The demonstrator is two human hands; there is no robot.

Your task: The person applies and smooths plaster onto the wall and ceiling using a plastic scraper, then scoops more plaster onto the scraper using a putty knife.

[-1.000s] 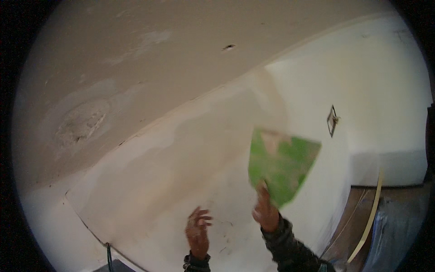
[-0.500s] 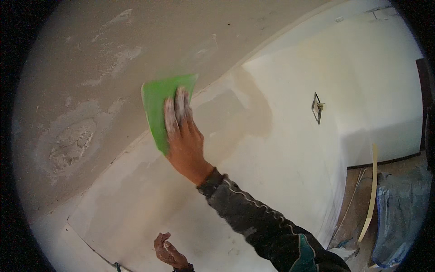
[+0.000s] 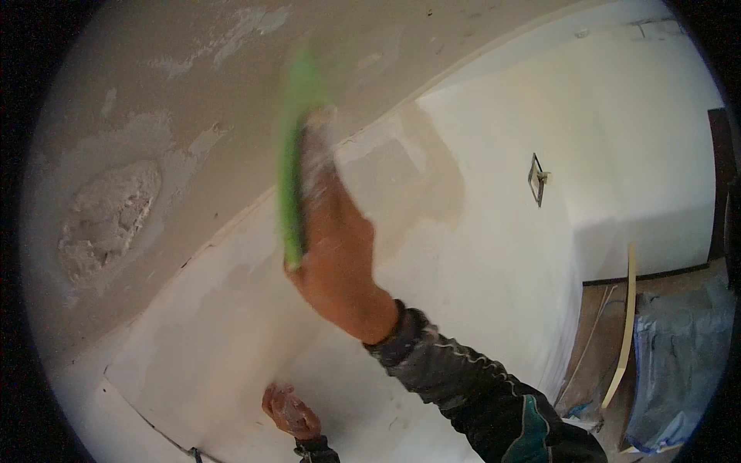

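Note:
My right hand (image 3: 332, 255) grips a flat green plastic spreader (image 3: 292, 177), fingers along its face and the base of the hand at its lower end. The spreader is seen nearly edge-on, and its upper part is smeared by motion against the beige plaster surface (image 3: 231, 92). White dust or plaster coats my right fingers. Low in the view, my left hand (image 3: 290, 410) is curled closed in front of the white wall (image 3: 463, 309), whitish smears on its fingers and nothing visible in it. A rough, chipped patch (image 3: 112, 220) lies in the plaster to the left.
A seam (image 3: 239, 220) runs diagonally between the beige plaster and the white wall. An opening with a dark frame (image 3: 538, 180) sits in the wall. At lower right are a pale strip (image 3: 627, 332) standing on the floor and bluish plastic sheeting (image 3: 679, 355). A thin cord (image 3: 158, 424) hangs lower left.
The spreader has turned from face-on to nearly edge-on, its upper end swinging upward. My right wrist has shifted right and down in view. My left hand's fingers have curled in closer.

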